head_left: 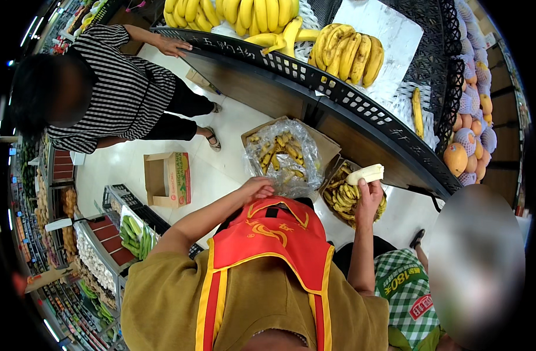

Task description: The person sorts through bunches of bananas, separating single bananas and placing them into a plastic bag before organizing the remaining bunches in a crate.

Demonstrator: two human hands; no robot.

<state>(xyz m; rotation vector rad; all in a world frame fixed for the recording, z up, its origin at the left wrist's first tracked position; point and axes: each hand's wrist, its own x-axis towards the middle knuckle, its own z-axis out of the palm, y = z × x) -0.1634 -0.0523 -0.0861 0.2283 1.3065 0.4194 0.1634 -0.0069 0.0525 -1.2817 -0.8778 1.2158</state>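
Held up in my right hand (369, 198) is a peeled, pale banana (364, 174), gripped near its middle by closed fingers. Behind it stands an open carton (324, 199) with several yellow-brown bananas (343, 199). My left hand (257, 190) is at my front, its fingers curled; whatever they may hold is hidden. Just beyond that hand lies a box (326, 146) lined with clear plastic (306, 169), with dark-spotted bananas (279, 153) inside.
A black-rimmed display stand (279, 57) curves across the front, bearing banana bunches (347, 54) and net-wrapped round fruit (464, 140). At left stands a person in a striped top (125, 88), one hand on the rim. Another person in a checked apron (399, 281) is close at right. An open carton (183, 178) sits on the floor.
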